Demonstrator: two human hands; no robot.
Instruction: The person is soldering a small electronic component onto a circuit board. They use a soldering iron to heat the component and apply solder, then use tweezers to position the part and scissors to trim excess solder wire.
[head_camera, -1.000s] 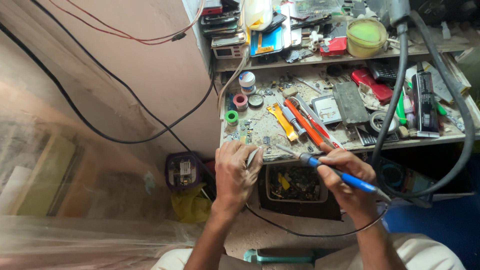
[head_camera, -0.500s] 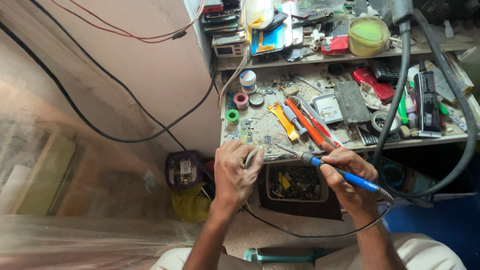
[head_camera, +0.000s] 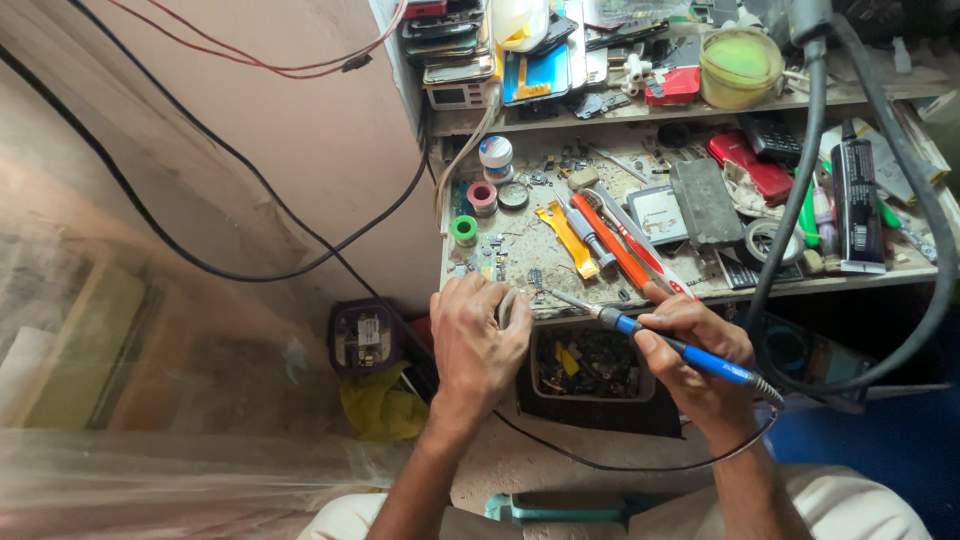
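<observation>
Right hand (head_camera: 695, 360) grip clenched on a blue-handled soldering iron (head_camera: 665, 342); handle runs from the near right up to the far left, metal tip resting at the near edge of the surface (head_camera: 700, 285). Left hand (head_camera: 478, 335) grip curled around a small pale item at that same edge, just left of the iron tip; the item is mostly hidden by the fingers and cannot be identified.

Noted largest to smallest:
- Pale pink wall (head_camera: 250, 130) fills the left half of the view, black cables crossing it.
- Surface: cluttered, strewn with small parts and tools. A shelf (head_camera: 620, 112) above it on the far side carries stacked phones and a round yellow-green tub (head_camera: 740, 65).
- Thick dark hose (head_camera: 800, 180) drops from the far right and loops near the right hand.
- Dark open tray (head_camera: 590, 365) of loose scrap sits under the surface edge, between the two hands.
- Purple device (head_camera: 362, 335) sits near the left hand, to its left, with a yellow cloth (head_camera: 385, 405) just below it.
- Orange screwdriver (head_camera: 610, 240) and yellow flat tool (head_camera: 565, 238) lie side by side on the surface, far of the iron tip.
- Green tape roll (head_camera: 463, 229) and pink tape roll (head_camera: 482, 196) sit at the surface's left end.
</observation>
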